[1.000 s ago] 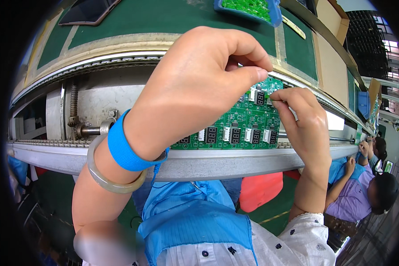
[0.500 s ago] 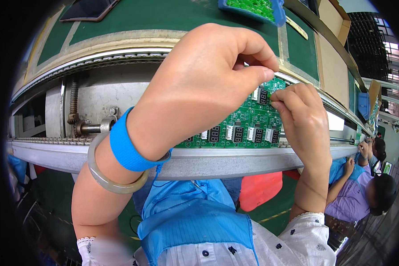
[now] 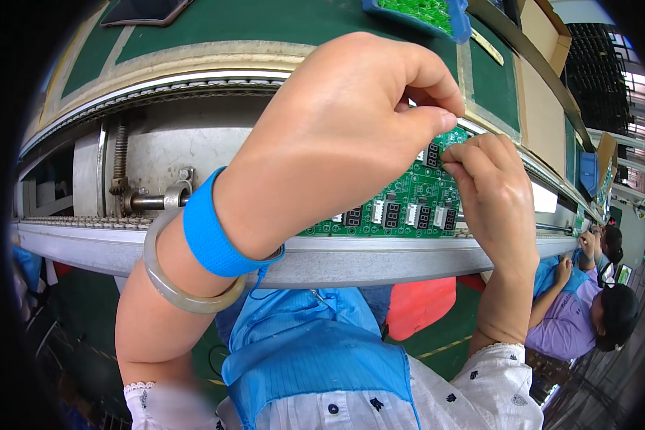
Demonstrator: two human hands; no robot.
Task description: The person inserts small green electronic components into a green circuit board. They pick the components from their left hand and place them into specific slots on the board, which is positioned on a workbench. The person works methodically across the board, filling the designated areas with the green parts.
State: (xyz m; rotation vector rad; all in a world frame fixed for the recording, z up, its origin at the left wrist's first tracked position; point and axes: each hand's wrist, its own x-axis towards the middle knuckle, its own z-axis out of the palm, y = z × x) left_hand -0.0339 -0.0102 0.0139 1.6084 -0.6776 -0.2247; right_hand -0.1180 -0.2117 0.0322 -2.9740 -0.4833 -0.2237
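A green circuit board [image 3: 401, 195] lies across the rails below my hands, carrying white connectors and black digit displays [image 3: 391, 214] in rows. My left hand [image 3: 373, 107] arches over the board's left and far part, hiding much of it. Its fingers are curled, with thumb and forefinger close together near the far edge; whatever they hold is hidden. At the right side of the board, my right hand [image 3: 496, 179] pinches close to its surface, beside a far display. What sits between those fingertips is too small and covered to make out.
A metal conveyor rail [image 3: 337, 264] runs along the near side. Beyond the far rail, a blue tray [image 3: 461, 27] of small green parts stands on the green bench, with a phone [image 3: 147, 10] at left. Two people sit farther down the line at right, one in purple [image 3: 566, 315].
The board and both hands appear slightly farther right, while the view itself has shifted a little. Both hands keep nearly the same pose. A green speck at my right fingertips no longer shows clearly.
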